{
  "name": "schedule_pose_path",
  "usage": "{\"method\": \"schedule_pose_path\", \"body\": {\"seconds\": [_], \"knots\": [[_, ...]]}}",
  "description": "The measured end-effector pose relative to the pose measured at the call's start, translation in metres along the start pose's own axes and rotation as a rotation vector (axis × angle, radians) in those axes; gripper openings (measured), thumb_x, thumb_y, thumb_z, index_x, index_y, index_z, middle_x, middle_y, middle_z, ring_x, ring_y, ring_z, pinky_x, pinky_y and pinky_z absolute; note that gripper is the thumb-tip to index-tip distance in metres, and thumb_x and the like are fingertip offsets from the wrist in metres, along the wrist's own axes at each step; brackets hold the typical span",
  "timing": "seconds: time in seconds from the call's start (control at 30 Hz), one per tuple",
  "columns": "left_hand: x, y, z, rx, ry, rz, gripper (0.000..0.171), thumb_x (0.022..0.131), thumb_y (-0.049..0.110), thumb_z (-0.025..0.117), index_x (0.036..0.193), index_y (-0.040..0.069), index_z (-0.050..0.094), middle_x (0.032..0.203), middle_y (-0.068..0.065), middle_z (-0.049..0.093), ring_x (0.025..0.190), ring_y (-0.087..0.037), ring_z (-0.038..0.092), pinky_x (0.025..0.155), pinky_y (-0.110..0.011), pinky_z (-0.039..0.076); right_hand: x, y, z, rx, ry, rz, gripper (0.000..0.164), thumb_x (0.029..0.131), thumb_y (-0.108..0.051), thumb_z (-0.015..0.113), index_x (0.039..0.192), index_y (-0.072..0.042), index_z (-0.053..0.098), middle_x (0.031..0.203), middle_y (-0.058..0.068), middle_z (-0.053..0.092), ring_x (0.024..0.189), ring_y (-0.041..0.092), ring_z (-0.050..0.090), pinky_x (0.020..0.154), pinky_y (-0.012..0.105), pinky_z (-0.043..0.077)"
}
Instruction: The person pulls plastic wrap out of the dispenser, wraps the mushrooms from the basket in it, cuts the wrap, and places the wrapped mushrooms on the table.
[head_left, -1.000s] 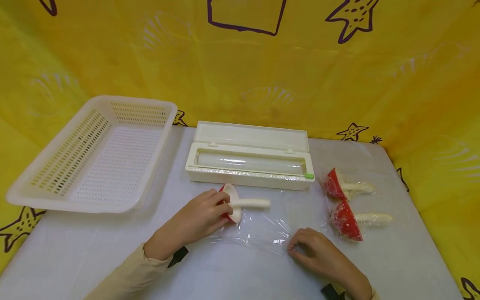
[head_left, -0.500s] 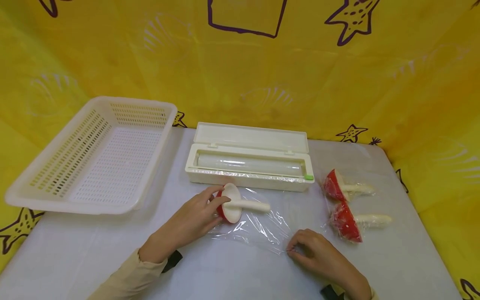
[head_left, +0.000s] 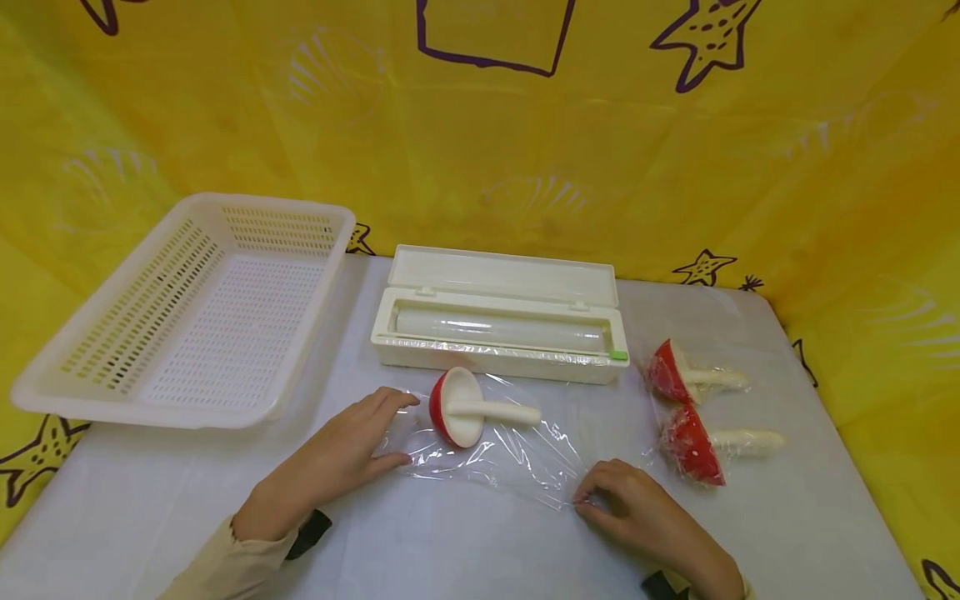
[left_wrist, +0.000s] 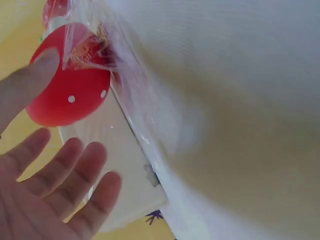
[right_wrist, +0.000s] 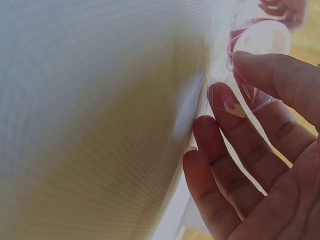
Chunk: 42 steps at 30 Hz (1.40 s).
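Observation:
A toy mushroom [head_left: 462,425] with a red cap and white stem lies on its side on a sheet of cling film [head_left: 517,467], stem pointing right. Just left of the cap is my left hand [head_left: 322,462], thumb and fingers spread apart and holding nothing. In the left wrist view the white-dotted red cap [left_wrist: 70,92] shows beyond those fingers. My right hand [head_left: 648,512] pinches the film's near right corner between thumb and fingers; the right wrist view shows the clear film [right_wrist: 235,106] at those fingertips.
Behind the film stands a white cling film dispenser [head_left: 498,360], lid up, with a roll [head_left: 498,327] inside and a green cutter slider [head_left: 618,355]. Two film-wrapped mushrooms [head_left: 693,450] lie at the right. A white basket [head_left: 150,415] stands left; a yellow curtain [head_left: 480,167] hangs behind.
My left hand has let go of the mushroom and drawn back left, its fingers spreading. The mushroom has shifted slightly left. My right hand has stayed on the film corner.

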<state>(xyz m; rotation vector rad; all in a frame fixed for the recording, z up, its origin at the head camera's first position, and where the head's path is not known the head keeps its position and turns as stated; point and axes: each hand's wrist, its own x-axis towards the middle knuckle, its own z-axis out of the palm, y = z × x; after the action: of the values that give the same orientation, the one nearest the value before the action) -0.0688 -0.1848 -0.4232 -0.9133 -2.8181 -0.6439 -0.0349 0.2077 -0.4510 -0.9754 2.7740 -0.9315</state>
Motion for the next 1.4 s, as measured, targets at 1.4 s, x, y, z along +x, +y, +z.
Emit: {"method": "schedule_pose_path", "body": {"seconds": [1.4], "knots": [[-0.004, -0.014, -0.007, -0.446, 0.139, -0.108, 0.009, 0.094, -0.001, 0.062, 0.094, 0.007, 0.058, 0.07, 0.001, 0.062, 0.055, 0.003, 0.049, 0.051, -0.02, 0.047, 0.019, 0.002, -0.014, 0.009, 0.324, -0.085, 0.028, 0.076, 0.008, 0.077, 0.097, -0.009, 0.069, 0.087, -0.003, 0.072, 0.078, 0.004, 0.064, 0.076, 0.006, 0.049]]}}
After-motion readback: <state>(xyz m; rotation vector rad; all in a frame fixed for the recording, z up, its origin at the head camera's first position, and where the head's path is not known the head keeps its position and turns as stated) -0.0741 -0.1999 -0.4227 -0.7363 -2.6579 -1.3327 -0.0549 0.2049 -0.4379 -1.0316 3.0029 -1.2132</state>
